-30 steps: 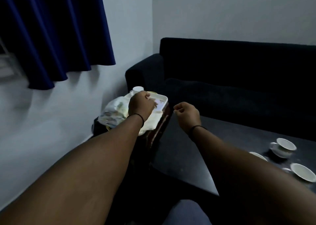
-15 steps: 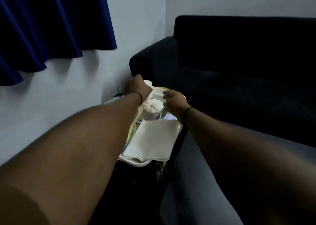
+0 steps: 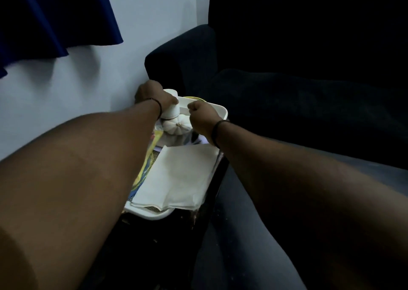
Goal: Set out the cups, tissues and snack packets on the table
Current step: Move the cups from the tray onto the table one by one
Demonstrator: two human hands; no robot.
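Note:
A white tray (image 3: 223, 111) sits on a small dark stand by the wall. On it lie folded white tissues (image 3: 183, 177), with yellow and blue snack packets (image 3: 143, 172) along their left side. At the tray's far end stands a white cup (image 3: 171, 111) above a white pumpkin-shaped pot (image 3: 176, 127). My left hand (image 3: 152, 95) grips the cup from the left. My right hand (image 3: 202, 118) is curled tight at the cup's right side and pinches a white part there; what that part is stays unclear.
A dark sofa (image 3: 309, 69) fills the right and back, its arm close behind the tray. The low dark table (image 3: 216, 245) adjoins the stand on the right. A blue curtain (image 3: 55, 18) hangs at upper left against the pale wall.
My view swung left and closer to the tray; the cups on the table left the view. Both hands moved from over the tissues to the tray's far end and closed round the white cup.

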